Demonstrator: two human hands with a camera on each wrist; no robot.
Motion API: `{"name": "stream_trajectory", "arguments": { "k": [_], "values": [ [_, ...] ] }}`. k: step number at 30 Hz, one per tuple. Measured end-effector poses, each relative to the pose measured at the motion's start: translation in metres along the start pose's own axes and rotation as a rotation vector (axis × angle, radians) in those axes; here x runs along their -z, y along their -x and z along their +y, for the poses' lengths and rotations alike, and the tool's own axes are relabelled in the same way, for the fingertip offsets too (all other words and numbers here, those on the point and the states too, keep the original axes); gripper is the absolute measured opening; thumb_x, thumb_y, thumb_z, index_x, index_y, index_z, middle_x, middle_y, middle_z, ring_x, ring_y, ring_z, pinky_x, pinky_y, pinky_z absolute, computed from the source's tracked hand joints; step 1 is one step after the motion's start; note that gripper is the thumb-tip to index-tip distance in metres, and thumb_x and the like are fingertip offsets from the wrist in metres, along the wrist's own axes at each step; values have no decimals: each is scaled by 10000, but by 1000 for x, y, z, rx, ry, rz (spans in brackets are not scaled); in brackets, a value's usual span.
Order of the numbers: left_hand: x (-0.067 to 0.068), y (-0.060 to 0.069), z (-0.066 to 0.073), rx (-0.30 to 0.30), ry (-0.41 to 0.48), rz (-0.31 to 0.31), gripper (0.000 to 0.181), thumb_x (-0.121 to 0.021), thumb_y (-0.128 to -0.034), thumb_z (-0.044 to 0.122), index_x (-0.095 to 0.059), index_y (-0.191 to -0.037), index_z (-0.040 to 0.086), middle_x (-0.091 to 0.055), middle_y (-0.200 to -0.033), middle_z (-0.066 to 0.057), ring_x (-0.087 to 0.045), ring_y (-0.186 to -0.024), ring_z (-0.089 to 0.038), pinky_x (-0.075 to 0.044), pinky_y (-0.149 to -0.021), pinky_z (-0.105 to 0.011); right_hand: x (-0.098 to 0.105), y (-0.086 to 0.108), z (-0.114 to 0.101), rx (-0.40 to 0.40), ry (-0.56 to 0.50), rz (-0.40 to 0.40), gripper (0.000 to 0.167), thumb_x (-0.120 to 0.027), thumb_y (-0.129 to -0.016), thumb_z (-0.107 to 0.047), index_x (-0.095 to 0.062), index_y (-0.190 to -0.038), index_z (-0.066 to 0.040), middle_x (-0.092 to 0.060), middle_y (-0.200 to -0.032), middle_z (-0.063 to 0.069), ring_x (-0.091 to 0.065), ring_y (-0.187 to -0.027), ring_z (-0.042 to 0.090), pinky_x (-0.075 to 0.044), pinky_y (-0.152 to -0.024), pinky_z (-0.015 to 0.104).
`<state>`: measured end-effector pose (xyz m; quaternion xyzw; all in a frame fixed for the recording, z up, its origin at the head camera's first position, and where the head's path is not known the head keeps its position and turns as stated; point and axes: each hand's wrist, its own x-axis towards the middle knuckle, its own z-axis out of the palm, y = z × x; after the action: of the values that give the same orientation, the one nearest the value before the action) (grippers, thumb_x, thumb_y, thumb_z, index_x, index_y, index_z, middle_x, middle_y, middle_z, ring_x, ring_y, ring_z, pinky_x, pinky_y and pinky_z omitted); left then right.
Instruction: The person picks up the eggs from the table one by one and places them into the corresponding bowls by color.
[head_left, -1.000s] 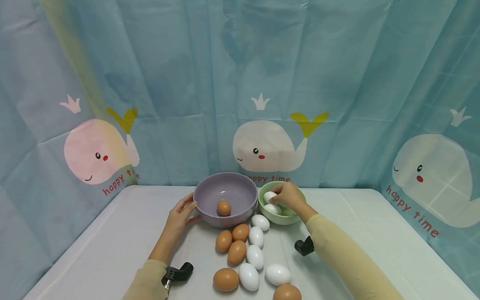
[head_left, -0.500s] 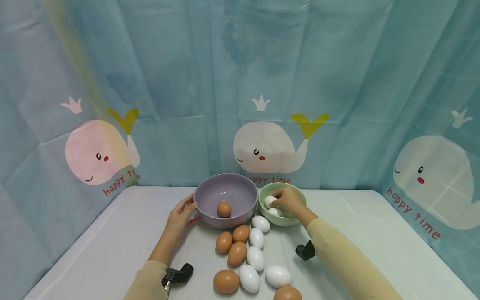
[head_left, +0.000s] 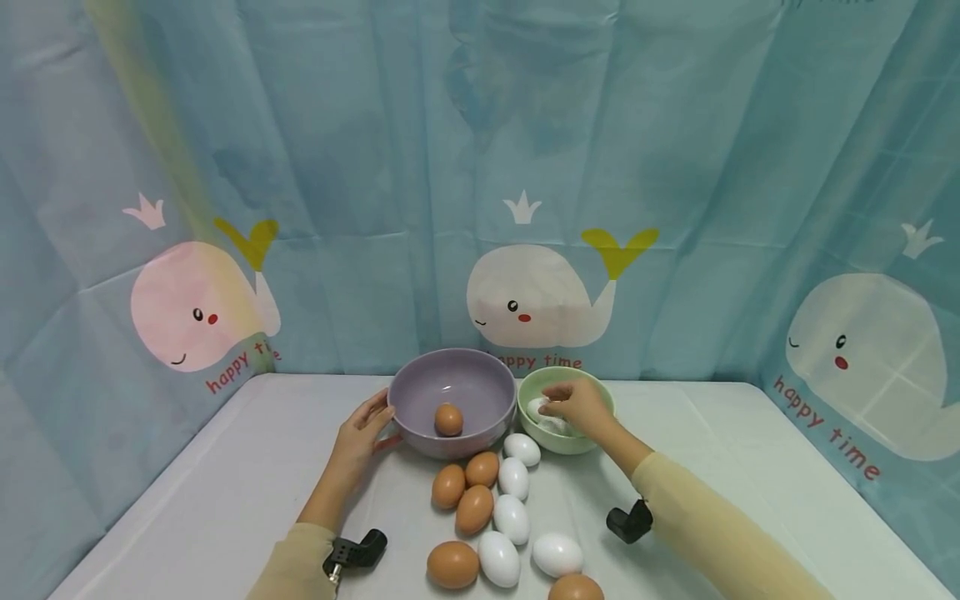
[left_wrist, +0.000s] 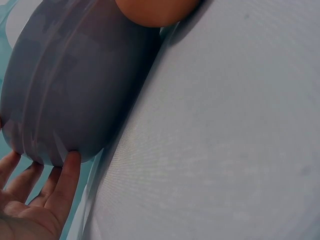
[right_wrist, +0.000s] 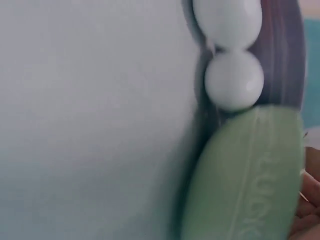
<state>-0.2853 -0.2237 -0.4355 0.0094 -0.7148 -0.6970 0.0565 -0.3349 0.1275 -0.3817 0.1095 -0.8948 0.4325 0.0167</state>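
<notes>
My left hand (head_left: 356, 437) rests its fingertips against the left side of the purple bowl (head_left: 408, 396), which holds a brown egg (head_left: 448, 419). Those fingers (left_wrist: 66, 187) lie nearly straight against the bowl's outer wall (left_wrist: 75, 90) in the left wrist view. My right hand (head_left: 588, 408) is over the green bowl (head_left: 562, 447), its fingertips close above a white egg (head_left: 536, 408); whether they touch it cannot be told. Another white egg (head_left: 553, 426) lies beside that one. In the right wrist view the green bowl (right_wrist: 245, 175) hides part of the right hand (right_wrist: 311, 195).
On the white table (head_left: 187, 500), in front of the bowls, lie several brown eggs (head_left: 474, 509) and several white eggs (head_left: 512, 519). One white egg (head_left: 522, 449) sits close to both bowls. A blue curtain (head_left: 337, 167) hangs behind the table's far edge.
The white egg under my right hand now sits lower in the green bowl. My right hand has drawn back slightly and its forearm has shifted right. My left hand stays at the purple bowl.
</notes>
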Motion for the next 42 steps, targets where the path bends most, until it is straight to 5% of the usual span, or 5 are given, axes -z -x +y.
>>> {"name": "stream_trajectory", "arguments": {
  "k": [8,15,26,33,42],
  "values": [
    [2,-1,-1,-3,1,-3,557,-518,-1047,232,-322,-1551,98,-331,-1616,-117,-364,-1466,-254,-596,-946,-292,11,34,-13,31,-145,41,346,-792,-844,-167,-728,-1148,-12,-724,-1184,158,-615,-1222,345,-515,-1068,483],
    [1,-1,-1,5,3,8,546,-521,-1045,217,-335,-1545,103,-345,-1611,-108,-371,-1455,-253,-599,-940,-290,21,59,-9,-19,-250,39,413,-788,-857,-254,-706,-1207,-51,-700,-1251,133,-563,-1298,305,-481,-1102,479],
    [-1,3,1,-11,8,-16,569,-518,-1047,237,-309,-1551,75,-312,-1619,-150,-356,-1466,-284,-568,-1010,-392,27,88,-7,-59,-316,32,426,-792,-852,-241,-696,-1233,-76,-702,-1263,81,-596,-1257,214,-504,-1055,324],
    [-2,3,1,-10,3,-11,584,-531,-1041,255,-309,-1552,81,-319,-1619,-138,-367,-1459,-273,-566,-1013,-387,27,99,-4,-52,-365,3,439,-792,-850,-211,-682,-1237,-36,-701,-1255,117,-641,-1173,129,-543,-913,154],
    [-1,3,2,-17,7,-15,585,-537,-1038,259,-316,-1549,79,-323,-1616,-141,-360,-1462,-268,-576,-999,-370,30,112,-1,-56,-374,-26,462,-810,-826,-234,-691,-1225,-33,-707,-1236,130,-647,-1074,-2,-522,-929,137]
  ]
}}
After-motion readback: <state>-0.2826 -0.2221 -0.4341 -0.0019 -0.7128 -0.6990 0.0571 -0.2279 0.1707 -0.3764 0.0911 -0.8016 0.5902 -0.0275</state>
